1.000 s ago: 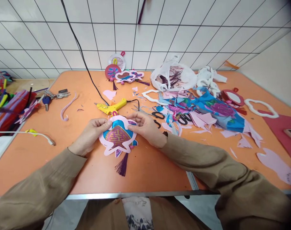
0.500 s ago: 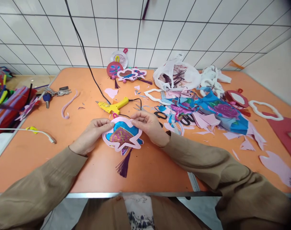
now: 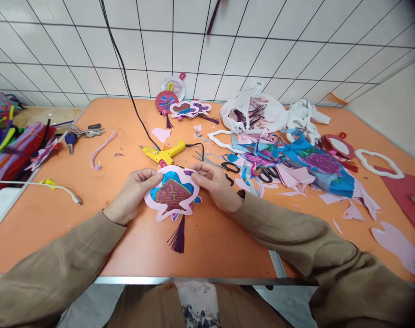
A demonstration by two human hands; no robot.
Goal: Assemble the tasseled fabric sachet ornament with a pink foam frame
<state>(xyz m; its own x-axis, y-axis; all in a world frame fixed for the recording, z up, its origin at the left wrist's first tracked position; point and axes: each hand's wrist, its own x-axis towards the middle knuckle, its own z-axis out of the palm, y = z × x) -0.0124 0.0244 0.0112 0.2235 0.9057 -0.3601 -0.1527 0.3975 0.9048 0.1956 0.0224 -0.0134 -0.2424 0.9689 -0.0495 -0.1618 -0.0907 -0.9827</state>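
Note:
Between my two hands is a pink-edged tassel ornament [image 3: 173, 196], with blue and purple patterned fabric in its middle. My left hand [image 3: 134, 193] pinches its upper left rim, thumb on top. At the upper right rim, my right hand [image 3: 216, 184] pinches it the same way. A pink scalloped frame lies over the patterned fabric, and bits of another layer stick out below and to the right. From its lower edge hangs a dark purple tassel [image 3: 177, 237]. Just beyond the ornament, a yellow glue gun [image 3: 164, 152] rests on the orange table [image 3: 142, 255].
Finished-looking tassel ornaments [image 3: 183, 108] lie near the tiled wall. To the right are a plastic bag [image 3: 253, 111], blue floral fabric [image 3: 325, 166], black-handled scissors [image 3: 230, 167], pink scraps and a white frame [image 3: 380, 163]. Keys [image 3: 87, 132] and a white cable [image 3: 62, 187] lie left.
The ornament has turned slightly and shifted a little left between my hands; its pink frame covers the layer beneath more closely. Both hands keep their pinch. The camera view has shifted slightly.

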